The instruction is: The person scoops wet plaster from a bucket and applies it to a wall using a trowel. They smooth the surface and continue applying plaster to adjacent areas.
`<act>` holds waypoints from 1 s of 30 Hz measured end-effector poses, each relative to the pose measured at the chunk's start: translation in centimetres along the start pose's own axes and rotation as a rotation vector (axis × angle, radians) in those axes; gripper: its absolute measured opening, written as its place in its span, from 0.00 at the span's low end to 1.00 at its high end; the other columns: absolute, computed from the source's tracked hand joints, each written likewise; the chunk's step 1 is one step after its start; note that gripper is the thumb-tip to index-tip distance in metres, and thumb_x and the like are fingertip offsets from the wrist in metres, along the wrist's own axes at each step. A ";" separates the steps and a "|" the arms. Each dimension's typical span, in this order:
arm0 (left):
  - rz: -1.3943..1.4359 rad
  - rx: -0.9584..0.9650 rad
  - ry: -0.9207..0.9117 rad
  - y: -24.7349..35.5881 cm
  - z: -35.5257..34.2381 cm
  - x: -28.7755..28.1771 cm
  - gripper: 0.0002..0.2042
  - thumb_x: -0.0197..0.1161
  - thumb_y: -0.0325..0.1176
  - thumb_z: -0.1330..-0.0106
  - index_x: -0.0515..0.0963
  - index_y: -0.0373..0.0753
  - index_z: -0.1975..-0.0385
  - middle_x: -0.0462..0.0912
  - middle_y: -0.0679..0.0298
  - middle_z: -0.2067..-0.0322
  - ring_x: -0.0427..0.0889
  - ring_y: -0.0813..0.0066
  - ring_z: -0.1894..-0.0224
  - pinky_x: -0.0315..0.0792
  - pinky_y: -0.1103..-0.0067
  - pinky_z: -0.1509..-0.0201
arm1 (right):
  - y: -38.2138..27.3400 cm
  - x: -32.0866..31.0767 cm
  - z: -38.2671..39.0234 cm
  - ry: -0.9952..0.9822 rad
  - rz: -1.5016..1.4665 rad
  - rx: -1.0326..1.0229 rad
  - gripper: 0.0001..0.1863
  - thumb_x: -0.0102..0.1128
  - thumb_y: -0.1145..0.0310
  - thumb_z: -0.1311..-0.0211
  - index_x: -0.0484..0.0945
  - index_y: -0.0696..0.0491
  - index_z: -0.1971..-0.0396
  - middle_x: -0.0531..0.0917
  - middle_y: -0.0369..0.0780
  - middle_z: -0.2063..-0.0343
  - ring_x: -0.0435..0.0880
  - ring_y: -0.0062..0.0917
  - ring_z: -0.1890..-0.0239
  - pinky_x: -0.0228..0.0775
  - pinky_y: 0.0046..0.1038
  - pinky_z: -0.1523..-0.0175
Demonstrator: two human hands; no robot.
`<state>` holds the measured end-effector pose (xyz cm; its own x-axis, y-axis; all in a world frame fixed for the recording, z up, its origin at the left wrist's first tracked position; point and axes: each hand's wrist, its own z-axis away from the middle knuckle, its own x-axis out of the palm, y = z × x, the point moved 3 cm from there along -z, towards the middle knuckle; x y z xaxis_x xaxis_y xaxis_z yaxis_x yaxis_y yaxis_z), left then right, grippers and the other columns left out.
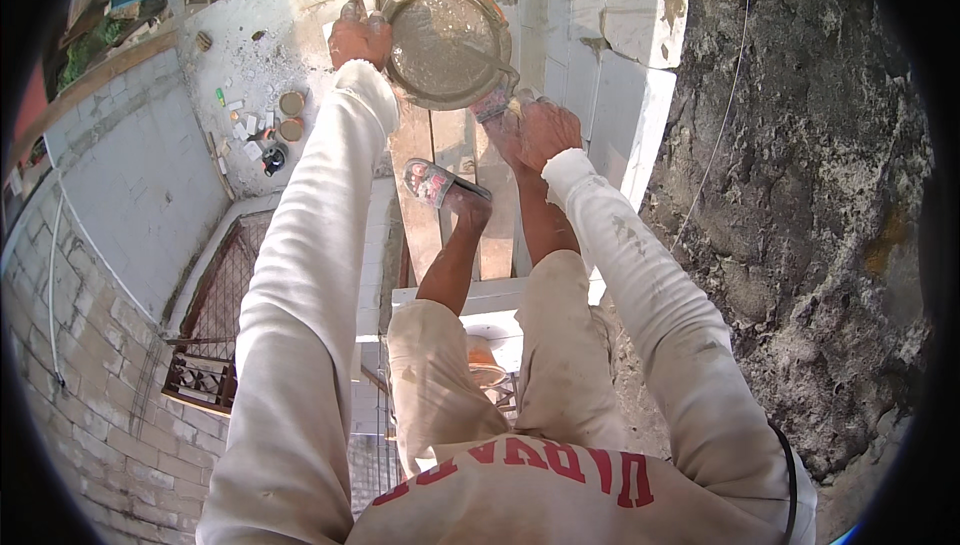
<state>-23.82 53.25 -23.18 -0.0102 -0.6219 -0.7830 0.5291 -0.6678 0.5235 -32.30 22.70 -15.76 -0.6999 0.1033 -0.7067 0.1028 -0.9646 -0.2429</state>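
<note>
Open room lay left of the left hand point(361, 40), past the edge of the planks point(415, 140), above a littered floor point(230, 75); beyond the right hand point(547, 133), white blocks point(610, 85) bordered a rough dark surface point(800, 195). Between the hands, the round bucket point(440, 104), grey-crusted, held grey mix point(440, 45). Both hands were curled near its rim; their exact hold could not be told.

This is a building site: a bucket point(445, 50) of grey mix sits between the left hand point(362, 39) and right hand point(546, 133), planks point(416, 230) lie beneath them, bare block walls point(110, 385) stand leftward.
</note>
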 end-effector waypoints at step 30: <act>-0.206 -0.424 -0.645 -10.5 50.5 -14.1 0.29 0.61 0.51 0.31 0.78 0.34 0.40 0.83 0.40 0.45 0.83 0.38 0.45 0.76 0.56 0.39 | 17.9 -8.6 2.0 0.306 -1.461 0.366 0.17 0.61 0.55 0.32 0.78 0.54 0.71 0.76 0.38 0.85 0.72 0.22 0.90 0.67 0.27 0.84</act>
<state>-72.08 48.38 -0.64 -0.5631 -0.7038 -0.4331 0.7396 -0.6630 0.1157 -25.86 4.02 -12.72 0.1403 0.9828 -0.1204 -0.7283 0.0200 -0.6849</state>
